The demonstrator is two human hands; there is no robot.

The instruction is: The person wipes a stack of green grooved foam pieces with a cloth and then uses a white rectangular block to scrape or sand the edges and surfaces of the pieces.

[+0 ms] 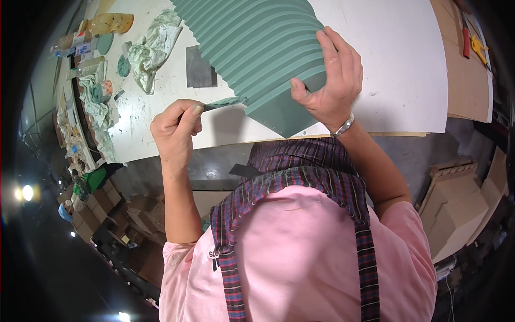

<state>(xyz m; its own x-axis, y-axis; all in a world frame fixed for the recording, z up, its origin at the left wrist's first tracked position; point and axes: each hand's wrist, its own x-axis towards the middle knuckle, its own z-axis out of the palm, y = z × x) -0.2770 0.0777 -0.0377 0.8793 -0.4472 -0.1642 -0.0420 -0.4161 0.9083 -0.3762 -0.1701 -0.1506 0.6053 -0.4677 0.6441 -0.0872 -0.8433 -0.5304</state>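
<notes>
A large green piece [263, 59] with rows of parallel ridges lies tilted across the white table, its smooth end towards me. My right hand [335, 80] grips that end, thumb on the near face and fingers over the far side. In my left hand [179, 118], pinched between thumb and fingers, is a thin dark putty knife [225, 102] with green paste on its blade. Its tip is at the piece's near left edge; whether it touches there I cannot tell. Beside the ridges lie dark grey flat sheets [201, 68].
A crumpled, green-stained cloth [153, 51] and a small green lump [123, 66] lie left on the white tabletop [397, 59]. Bottles [110, 24] and more rags [96, 102] line its left edge. Red-handled [465, 43] and yellow [477, 47] tools lie far right. Cardboard boxes [453, 204] stand below.
</notes>
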